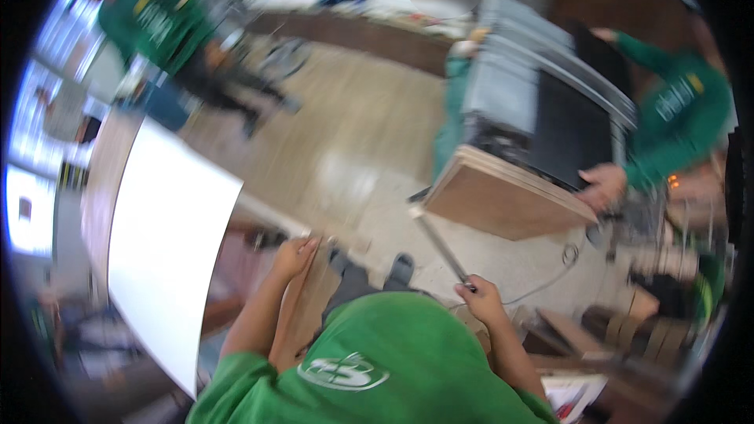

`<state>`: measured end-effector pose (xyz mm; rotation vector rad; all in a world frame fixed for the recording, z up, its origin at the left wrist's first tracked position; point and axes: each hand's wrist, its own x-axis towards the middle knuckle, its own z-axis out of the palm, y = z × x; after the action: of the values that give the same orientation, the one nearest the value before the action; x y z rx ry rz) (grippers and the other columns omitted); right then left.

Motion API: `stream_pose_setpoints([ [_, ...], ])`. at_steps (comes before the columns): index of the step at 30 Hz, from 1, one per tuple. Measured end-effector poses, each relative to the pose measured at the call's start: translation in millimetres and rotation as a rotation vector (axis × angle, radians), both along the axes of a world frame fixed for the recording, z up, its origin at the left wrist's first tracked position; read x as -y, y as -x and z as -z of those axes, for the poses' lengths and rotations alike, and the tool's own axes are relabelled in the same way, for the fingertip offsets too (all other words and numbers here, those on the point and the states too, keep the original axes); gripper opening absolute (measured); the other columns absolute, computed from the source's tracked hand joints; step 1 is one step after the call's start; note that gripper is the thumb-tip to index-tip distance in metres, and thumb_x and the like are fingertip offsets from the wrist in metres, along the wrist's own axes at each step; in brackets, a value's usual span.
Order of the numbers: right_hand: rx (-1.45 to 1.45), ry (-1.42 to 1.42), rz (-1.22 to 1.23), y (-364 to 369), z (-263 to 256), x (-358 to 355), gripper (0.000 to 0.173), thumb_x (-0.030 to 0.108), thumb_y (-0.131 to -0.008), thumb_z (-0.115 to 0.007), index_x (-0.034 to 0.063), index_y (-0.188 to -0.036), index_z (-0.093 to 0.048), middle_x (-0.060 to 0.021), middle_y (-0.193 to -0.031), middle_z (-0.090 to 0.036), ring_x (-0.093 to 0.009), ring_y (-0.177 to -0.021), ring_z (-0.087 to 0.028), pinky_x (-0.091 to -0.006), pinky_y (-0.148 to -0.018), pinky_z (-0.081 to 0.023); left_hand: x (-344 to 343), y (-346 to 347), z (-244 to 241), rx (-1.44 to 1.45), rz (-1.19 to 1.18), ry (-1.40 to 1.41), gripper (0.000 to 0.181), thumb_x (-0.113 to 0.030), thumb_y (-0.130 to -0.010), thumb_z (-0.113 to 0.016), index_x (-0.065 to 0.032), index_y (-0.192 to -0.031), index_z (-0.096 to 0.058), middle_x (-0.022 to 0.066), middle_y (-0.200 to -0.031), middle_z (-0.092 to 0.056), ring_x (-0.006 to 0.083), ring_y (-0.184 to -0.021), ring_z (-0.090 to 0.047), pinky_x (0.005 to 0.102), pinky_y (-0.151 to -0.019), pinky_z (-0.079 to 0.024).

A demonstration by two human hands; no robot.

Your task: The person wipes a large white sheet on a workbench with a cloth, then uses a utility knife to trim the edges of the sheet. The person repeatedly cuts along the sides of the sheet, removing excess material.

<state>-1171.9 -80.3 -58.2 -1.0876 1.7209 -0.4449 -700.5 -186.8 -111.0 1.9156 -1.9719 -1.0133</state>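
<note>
My right hand (pixel 483 299) is closed around the dark handle end of a long, thin metal bar or tool (pixel 440 245). Its far tip reaches up and left, near the lower corner of a wooden panel (pixel 506 200) at the base of a large grey and black appliance or cabinet (pixel 565 112). My left hand (pixel 296 256) grips the upper edge of a brown wooden board (pixel 294 312), which stands or leans beside my legs. A large white sheet or panel (pixel 171 218) lies to the left of that hand. Blur hides fine detail.
A co-worker in green (pixel 677 112) has a hand on the appliance at right; another person in green (pixel 159 23) is at upper left. A cable (pixel 548 285) runs over the floor. Wooden pieces (pixel 571 333) lie at lower right, and a cluttered worktop (pixel 365 3) spans the back.
</note>
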Motion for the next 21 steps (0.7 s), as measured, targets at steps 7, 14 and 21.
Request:
stream_pose_setpoints([
  [7, -0.007, -0.194, -0.064, 14.0, 32.5, -18.2, 0.030, 0.025, -0.088, -0.074, 0.0021, -0.076, -0.059, -0.0020, -0.061, -0.048, -0.013, -0.059, -0.045, -0.0313, -0.057, -0.040, -133.9, -56.0, 88.3, 0.091, -0.358, -0.324, 0.041, -0.043, -0.097, -0.054, -0.0058, -0.099, -0.072, 0.0215, -0.099, -0.070, 0.0414, -0.094, -0.066, 0.0459, -0.084, -0.051],
  [14, -0.252, -0.166, -0.432, 7.3, 14.2, 35.0, 0.029, 0.021, -0.088, -0.072, 0.0031, -0.073, -0.056, -0.0005, -0.062, -0.049, -0.013, -0.058, -0.045, -0.0321, -0.056, -0.039, -249.6, -66.4, 135.5, -0.032, -0.795, -0.474, 0.045, -0.044, -0.097, -0.053, -0.0025, -0.098, -0.072, 0.0204, -0.095, -0.071, 0.0396, -0.093, -0.067, 0.0453, -0.085, -0.052],
  [21, -0.421, -0.010, -0.643, -12.7, 5.9, 88.0, 0.029, 0.023, -0.084, -0.074, 0.0006, -0.077, -0.057, -0.0078, -0.064, -0.050, -0.018, -0.061, -0.046, -0.0356, -0.060, -0.042, -293.7, -57.4, 136.2, 0.050, -0.784, -0.493, 0.042, -0.039, -0.097, -0.053, -0.0025, -0.096, -0.073, 0.0210, -0.100, -0.071, 0.0408, -0.096, -0.066, 0.0468, -0.088, -0.051],
])
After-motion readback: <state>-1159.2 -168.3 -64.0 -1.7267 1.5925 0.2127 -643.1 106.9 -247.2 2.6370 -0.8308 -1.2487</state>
